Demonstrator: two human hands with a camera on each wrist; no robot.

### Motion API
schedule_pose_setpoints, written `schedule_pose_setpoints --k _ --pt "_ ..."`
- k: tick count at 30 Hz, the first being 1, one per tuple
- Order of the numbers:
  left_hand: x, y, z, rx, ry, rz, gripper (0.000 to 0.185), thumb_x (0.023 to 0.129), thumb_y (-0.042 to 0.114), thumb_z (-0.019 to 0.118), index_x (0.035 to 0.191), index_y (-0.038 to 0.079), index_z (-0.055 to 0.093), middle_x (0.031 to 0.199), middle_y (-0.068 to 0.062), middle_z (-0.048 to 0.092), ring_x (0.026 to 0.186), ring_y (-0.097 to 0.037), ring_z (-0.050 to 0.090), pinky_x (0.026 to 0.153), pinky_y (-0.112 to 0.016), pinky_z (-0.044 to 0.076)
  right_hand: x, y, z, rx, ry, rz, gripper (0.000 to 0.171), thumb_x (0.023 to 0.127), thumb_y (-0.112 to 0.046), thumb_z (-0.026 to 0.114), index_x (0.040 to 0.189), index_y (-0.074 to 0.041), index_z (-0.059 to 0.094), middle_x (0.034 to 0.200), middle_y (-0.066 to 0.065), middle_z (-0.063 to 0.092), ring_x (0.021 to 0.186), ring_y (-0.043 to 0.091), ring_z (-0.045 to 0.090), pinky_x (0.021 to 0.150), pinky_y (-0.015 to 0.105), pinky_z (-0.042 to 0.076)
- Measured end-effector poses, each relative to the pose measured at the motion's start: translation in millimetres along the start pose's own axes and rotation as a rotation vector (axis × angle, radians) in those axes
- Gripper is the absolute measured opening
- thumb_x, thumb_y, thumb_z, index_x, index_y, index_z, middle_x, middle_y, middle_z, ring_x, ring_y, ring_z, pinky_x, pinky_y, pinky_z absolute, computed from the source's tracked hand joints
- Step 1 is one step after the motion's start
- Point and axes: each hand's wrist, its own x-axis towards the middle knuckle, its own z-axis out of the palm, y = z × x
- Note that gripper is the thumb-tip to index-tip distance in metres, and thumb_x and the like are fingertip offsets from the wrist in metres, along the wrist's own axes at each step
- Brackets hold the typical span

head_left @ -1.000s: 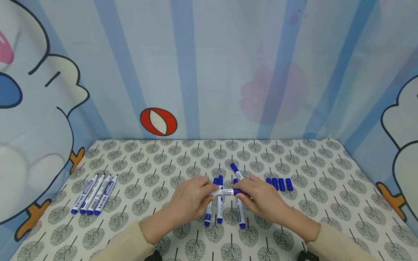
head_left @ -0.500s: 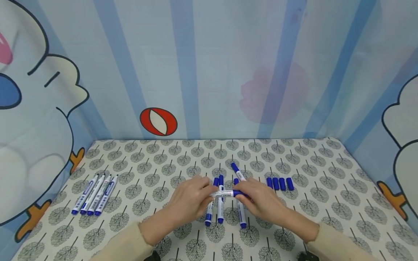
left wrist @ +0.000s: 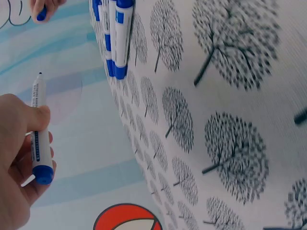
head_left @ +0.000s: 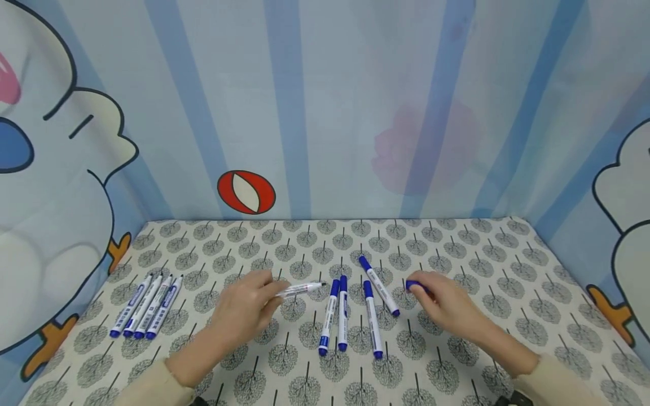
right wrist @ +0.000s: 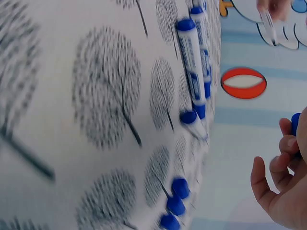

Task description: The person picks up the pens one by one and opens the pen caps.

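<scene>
In the head view my left hand (head_left: 249,304) pinches an uncapped white marker (head_left: 302,288), its dark tip pointing right. The left wrist view shows the marker's blue end (left wrist: 43,175) below the thumb. My right hand (head_left: 447,307) holds a blue marker cap (head_left: 415,285) between thumb and fingers, apart from the marker and above the cloth. Between the hands lie several capped markers, among them a slanted marker (head_left: 381,287) near the right hand and a straighter marker (head_left: 330,318) nearer the left.
A row of uncapped markers (head_left: 147,307) lies at the left of the tree-patterned cloth (head_left: 284,361). Loose blue caps (right wrist: 176,205) rest on the cloth in the right wrist view, hidden behind the right hand in the head view. A printed curtain (head_left: 335,113) stands behind.
The cap has come off the marker. My left hand has moved left with the marker, and my right hand has moved right with the cap, uncovering the markers between them.
</scene>
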Motion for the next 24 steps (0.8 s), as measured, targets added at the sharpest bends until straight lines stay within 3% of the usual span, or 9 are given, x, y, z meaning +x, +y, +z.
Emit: schedule_pose_setpoints --k 4,8,15,18,24 --pt "-6.5 -9.7 -9.4 0.034 -0.106 -0.041 0.028 0.064 0.006 0.079 0.091 0.014 0.072 0.065 0.008 0.043 0.057 -0.005 0.033 0.046 -0.013 0.026 -1 6 -11 -0.060 -0.039 0.009 0.007 0.090 -0.009 0.057 0.094 -0.012 0.061 0.067 -0.015 0.043 0.058 -0.002 0.036 0.049 0.018 0.035" --pt "-12.9 -12.1 -12.4 0.085 -0.218 -0.096 0.027 0.066 0.010 0.079 0.091 0.014 0.071 0.068 0.007 0.050 0.058 -0.006 0.041 0.048 -0.014 0.034 -3 6 -10 -0.075 -0.088 0.056 0.012 0.090 -0.014 0.058 0.101 -0.011 0.062 0.077 -0.012 0.053 0.065 -0.001 0.044 0.054 0.018 0.041" --pt "-23.0 -20.1 -24.9 0.146 -0.403 -0.275 0.021 0.070 0.013 0.075 0.091 0.015 0.070 0.073 0.007 0.057 0.056 -0.004 0.048 0.043 -0.016 0.036 -8 6 -15 -0.115 -0.120 0.123 0.021 0.086 -0.012 0.061 0.108 -0.011 0.061 0.084 -0.008 0.060 0.067 0.001 0.048 0.056 0.019 0.043" --pt "-24.6 -23.3 -31.3 0.156 -0.447 -0.345 0.021 0.072 0.014 0.074 0.092 0.014 0.069 0.079 0.004 0.064 0.057 -0.005 0.053 0.042 -0.017 0.037 -8 6 -18 -0.142 -0.117 0.132 0.025 0.085 -0.011 0.063 0.110 -0.009 0.060 0.086 -0.003 0.063 0.066 0.002 0.050 0.054 0.019 0.043" --pt "-28.2 -32.6 -38.3 0.123 -0.461 -0.460 0.023 0.075 0.013 0.071 0.097 0.010 0.069 0.089 -0.005 0.068 0.053 -0.007 0.053 0.037 -0.016 0.033 -8 8 -22 -0.151 -0.101 0.149 0.029 0.084 -0.009 0.064 0.111 -0.006 0.059 0.083 -0.002 0.065 0.064 0.004 0.053 0.052 0.018 0.043"
